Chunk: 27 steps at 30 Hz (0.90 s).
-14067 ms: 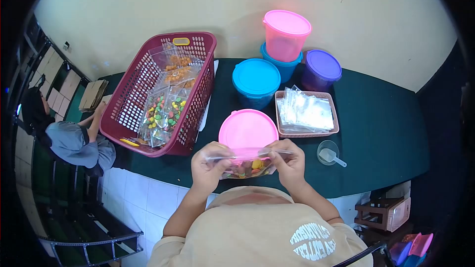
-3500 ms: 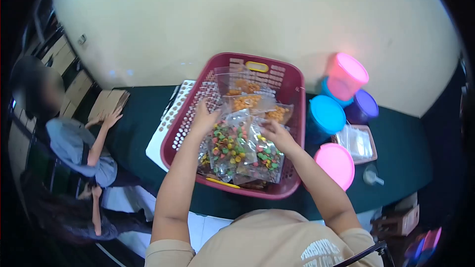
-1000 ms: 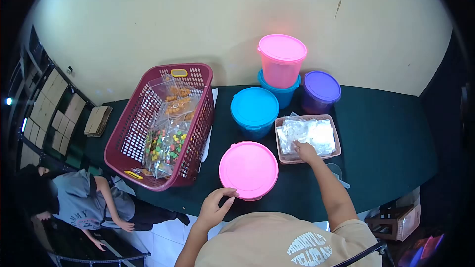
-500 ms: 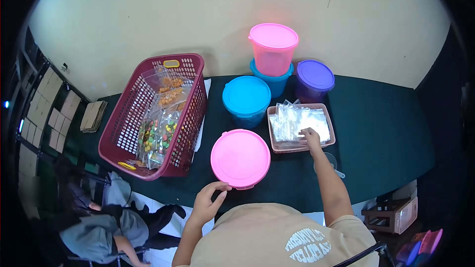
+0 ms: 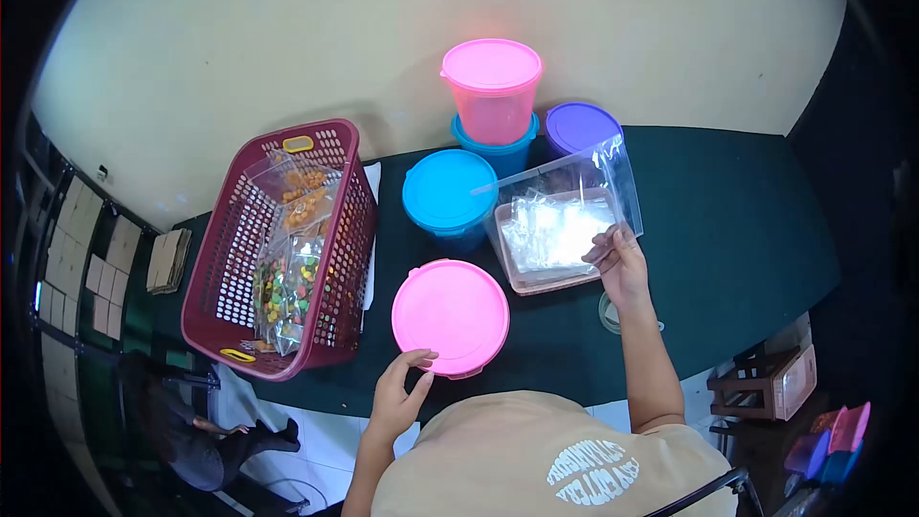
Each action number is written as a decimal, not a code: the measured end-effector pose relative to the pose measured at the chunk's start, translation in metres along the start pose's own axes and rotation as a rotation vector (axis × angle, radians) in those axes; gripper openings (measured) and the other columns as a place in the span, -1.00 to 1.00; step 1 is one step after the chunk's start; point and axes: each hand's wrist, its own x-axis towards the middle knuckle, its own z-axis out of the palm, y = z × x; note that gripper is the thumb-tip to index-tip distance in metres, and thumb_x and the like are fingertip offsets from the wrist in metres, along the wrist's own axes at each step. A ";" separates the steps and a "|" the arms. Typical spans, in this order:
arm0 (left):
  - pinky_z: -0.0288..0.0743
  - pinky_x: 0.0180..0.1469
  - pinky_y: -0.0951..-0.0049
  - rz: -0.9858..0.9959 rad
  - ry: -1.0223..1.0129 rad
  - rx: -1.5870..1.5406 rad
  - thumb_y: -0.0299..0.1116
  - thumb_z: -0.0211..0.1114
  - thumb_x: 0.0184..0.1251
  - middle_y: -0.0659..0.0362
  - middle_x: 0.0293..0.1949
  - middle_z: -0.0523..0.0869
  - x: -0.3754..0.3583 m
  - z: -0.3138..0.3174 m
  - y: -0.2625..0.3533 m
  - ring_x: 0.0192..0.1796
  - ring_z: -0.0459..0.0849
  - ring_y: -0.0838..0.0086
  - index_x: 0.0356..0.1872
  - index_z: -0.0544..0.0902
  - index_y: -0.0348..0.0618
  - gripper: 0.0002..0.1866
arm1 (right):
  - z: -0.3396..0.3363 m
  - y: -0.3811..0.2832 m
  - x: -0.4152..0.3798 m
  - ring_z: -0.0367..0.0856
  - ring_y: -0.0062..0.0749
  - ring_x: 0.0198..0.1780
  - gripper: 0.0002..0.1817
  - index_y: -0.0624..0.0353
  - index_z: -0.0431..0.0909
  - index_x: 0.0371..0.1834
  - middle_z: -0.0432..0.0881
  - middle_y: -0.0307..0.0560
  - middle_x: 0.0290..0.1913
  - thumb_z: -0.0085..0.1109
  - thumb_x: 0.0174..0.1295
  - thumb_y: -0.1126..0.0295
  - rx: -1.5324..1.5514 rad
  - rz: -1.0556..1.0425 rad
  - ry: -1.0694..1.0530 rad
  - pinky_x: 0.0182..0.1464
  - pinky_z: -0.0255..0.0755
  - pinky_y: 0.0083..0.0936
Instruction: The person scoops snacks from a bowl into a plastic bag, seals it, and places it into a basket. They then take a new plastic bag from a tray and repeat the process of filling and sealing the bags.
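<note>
My right hand (image 5: 624, 270) pinches the edge of a clear plastic bag (image 5: 620, 193), lifted above the shallow pink tray (image 5: 548, 286). More clear bags (image 5: 541, 237) lie piled in that tray, partly behind the raised one. With fingers apart, my left hand (image 5: 397, 396) rests its fingertips at the near rim of a tub with a pink lid (image 5: 450, 314). That tub's lid is on. Just behind it stands a blue lidded tub (image 5: 448, 193). A small round clear item (image 5: 610, 314) with a handle lies partly hidden under my right forearm.
At left, a maroon perforated basket (image 5: 206, 311) holds filled snack bags (image 5: 287, 287). Against the wall, a pink tub (image 5: 493, 101) stands on a blue one (image 5: 517, 153), beside a purple tub (image 5: 582, 126). A person (image 5: 191, 436) is at lower left; a wooden stool (image 5: 756, 391) stands right.
My right hand has drawn a clear bag up out of the tray. My left hand stays by the pink lid. The view has shifted slightly, and the person at lower left has changed position.
</note>
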 end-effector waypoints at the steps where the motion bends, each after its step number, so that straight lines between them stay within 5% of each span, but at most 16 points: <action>1: 0.43 0.13 0.37 -0.014 0.004 -0.004 -0.54 0.16 0.25 0.03 -0.04 0.66 0.000 0.001 -0.001 0.01 0.63 0.36 0.05 0.48 -0.29 -0.67 | 0.006 -0.003 -0.004 0.67 -0.32 -0.34 -0.83 0.12 0.44 -0.25 0.64 -0.06 -0.32 -0.05 0.41 0.28 0.044 0.006 -0.010 -0.19 0.60 -0.35; 9: 0.39 0.17 0.35 -0.060 -0.043 -0.026 -0.51 0.16 0.27 0.05 0.00 0.64 0.000 0.003 -0.006 0.02 0.61 0.34 0.08 0.47 -0.27 -0.65 | 0.046 -0.002 -0.026 0.63 -0.38 -0.40 -0.84 0.10 0.41 -0.21 0.61 -0.11 -0.40 -0.04 0.40 0.26 0.206 0.022 -0.085 -0.27 0.58 -0.38; 12: 0.38 0.19 0.31 -0.078 -0.103 -0.185 -0.51 0.17 0.27 0.04 0.14 0.55 0.002 0.007 -0.012 0.09 0.56 0.29 0.16 0.40 -0.24 -0.59 | 0.058 0.014 -0.039 0.56 -0.33 -0.45 -0.81 0.10 0.40 -0.23 0.54 -0.14 -0.48 -0.09 0.41 0.23 0.259 0.188 -0.055 -0.32 0.51 -0.34; 14: 0.37 0.21 0.24 -0.183 0.095 -0.458 -0.42 0.17 0.33 0.04 0.30 0.36 0.010 0.021 -0.003 0.20 0.48 0.23 0.26 0.28 -0.18 -0.50 | 0.065 0.033 -0.056 0.59 -0.32 -0.41 -0.82 0.08 0.43 -0.19 0.58 -0.15 -0.44 -0.05 0.39 0.23 0.329 0.335 -0.051 -0.33 0.51 -0.31; 19: 0.40 0.19 0.16 -0.266 0.158 -0.676 -0.19 0.09 0.43 0.05 0.38 0.20 0.023 0.025 0.001 0.27 0.43 0.18 0.34 0.15 -0.10 -0.45 | 0.085 0.058 -0.086 0.64 -0.25 -0.35 -0.81 0.12 0.44 -0.19 0.61 -0.06 -0.35 0.04 0.35 0.24 0.486 0.505 -0.144 -0.25 0.58 -0.30; 21: 0.43 0.17 0.20 -0.363 0.127 -0.809 -0.21 0.09 0.43 0.05 0.35 0.25 0.023 0.025 -0.007 0.25 0.45 0.18 0.34 0.15 -0.10 -0.45 | 0.083 0.064 -0.090 0.66 -0.21 -0.32 -0.81 0.12 0.43 -0.18 0.63 -0.01 -0.31 0.03 0.35 0.24 0.448 0.506 -0.195 -0.22 0.57 -0.30; 22: 0.44 0.10 0.32 -0.399 0.161 -0.906 -0.33 0.11 0.42 0.04 0.20 0.45 0.023 0.024 0.001 0.14 0.54 0.29 0.25 0.28 -0.15 -0.57 | 0.082 0.061 -0.091 0.68 -0.17 -0.30 -0.80 0.13 0.43 -0.17 0.64 0.03 -0.28 0.04 0.35 0.23 0.392 0.500 -0.234 -0.18 0.57 -0.30; 25: 0.47 0.00 0.40 -0.445 0.177 -0.875 -0.36 0.12 0.41 0.11 -0.05 0.61 0.012 0.026 -0.022 -0.04 0.61 0.41 0.06 0.43 -0.21 -0.72 | 0.078 0.052 -0.093 0.68 -0.13 -0.28 -0.78 0.15 0.43 -0.18 0.64 0.07 -0.24 0.06 0.33 0.23 0.250 0.516 -0.293 -0.16 0.57 -0.29; 27: 0.47 -0.05 0.45 -0.357 0.216 -0.827 -0.38 0.13 0.40 0.15 -0.15 0.62 0.007 0.024 -0.032 -0.10 0.61 0.46 -0.02 0.47 -0.22 -0.78 | 0.072 0.050 -0.091 0.69 -0.10 -0.24 -0.74 0.20 0.44 -0.14 0.65 0.12 -0.19 0.08 0.31 0.22 0.193 0.530 -0.344 -0.14 0.58 -0.29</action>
